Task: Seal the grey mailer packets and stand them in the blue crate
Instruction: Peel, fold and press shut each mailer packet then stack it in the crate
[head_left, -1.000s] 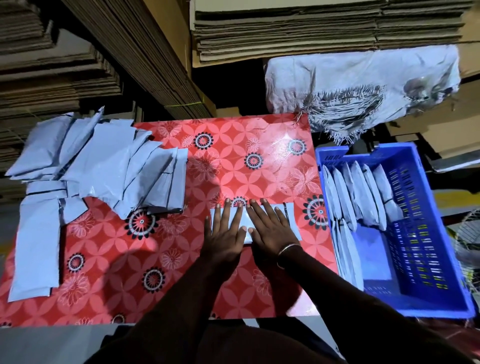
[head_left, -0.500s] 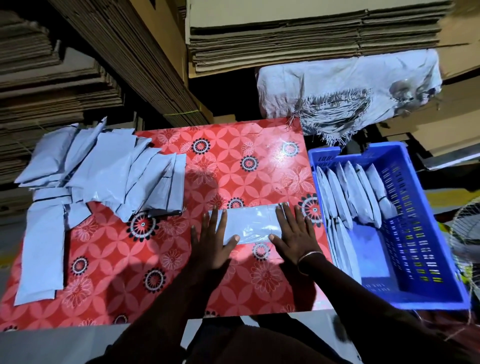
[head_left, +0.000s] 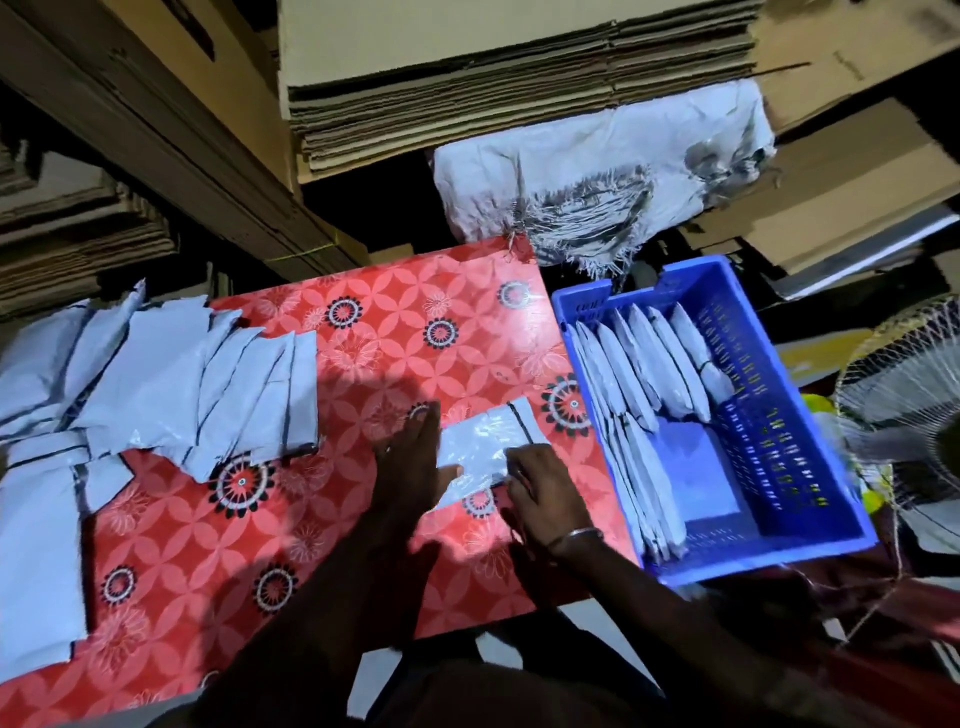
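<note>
A grey mailer packet (head_left: 480, 447) lies on the red flowered table (head_left: 363, 364), between my two hands. My left hand (head_left: 410, 467) lies with straight fingers at the packet's left end, thumb resting on it. My right hand (head_left: 540, 488) has its fingers curled over the packet's near right edge and grips it. To the right stands the blue crate (head_left: 779, 441), with several sealed grey packets (head_left: 649, 364) standing on edge along its left and far side.
A heap of flat grey mailers (head_left: 156, 384) covers the table's left part. Stacks of flattened cardboard (head_left: 493, 78) and a white woven sack (head_left: 597, 171) rise behind the table. A wire fan guard (head_left: 904, 384) stands right of the crate.
My right hand has gone from lying flat on the packet's right end to curling round its near edge. My left hand has slid in towards the packet. The view has shifted left.
</note>
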